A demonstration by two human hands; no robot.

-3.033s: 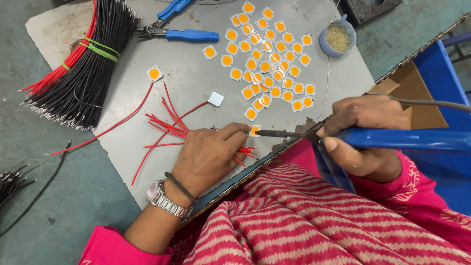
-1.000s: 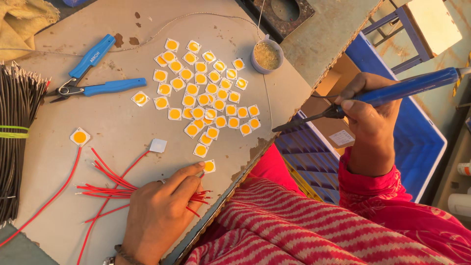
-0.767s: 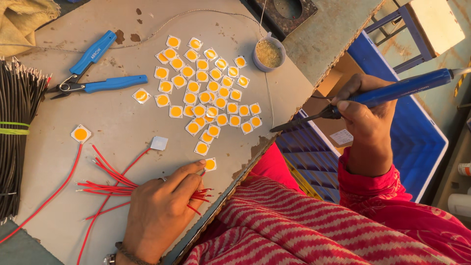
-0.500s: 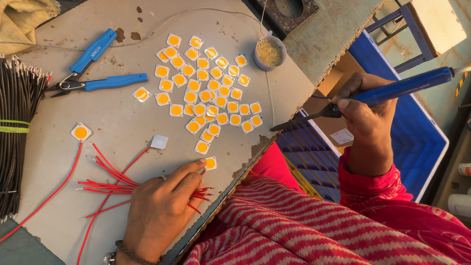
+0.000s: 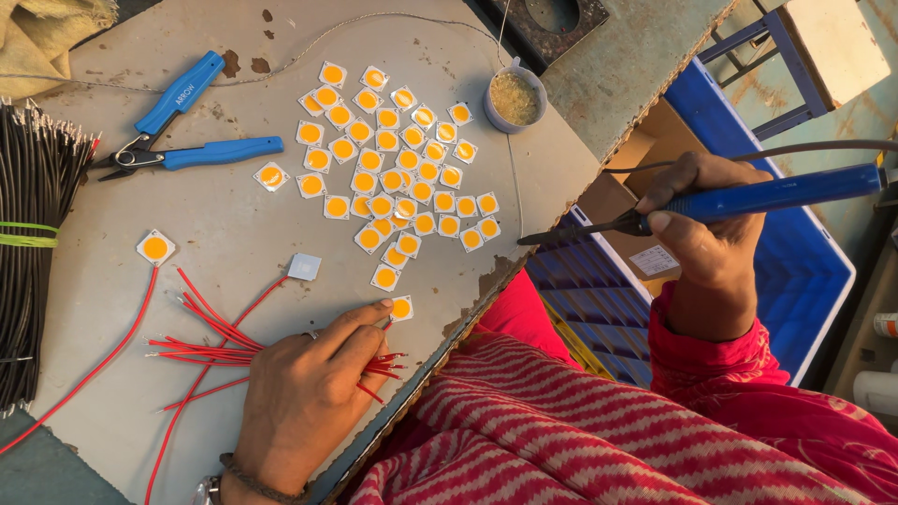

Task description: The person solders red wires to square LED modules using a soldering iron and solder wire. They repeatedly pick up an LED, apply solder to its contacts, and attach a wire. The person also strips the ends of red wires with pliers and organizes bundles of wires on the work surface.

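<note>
Resting on short red wires point(image 5: 201, 348), left hand point(image 5: 304, 402) pinches a small square white chip with a round yellow centre point(image 5: 401, 308) at the grey board's point(image 5: 224, 252) near edge. Right hand point(image 5: 706, 238) curled tight round a blue-handled soldering iron point(image 5: 739, 199), tip raised off the board's right edge. Loose chip cluster point(image 5: 393, 159) lies beyond.

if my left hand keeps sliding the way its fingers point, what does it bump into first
Likely the small square chip with the yellow centre right at the left hand fingertips; beyond it lies the cluster of similar chips.
</note>
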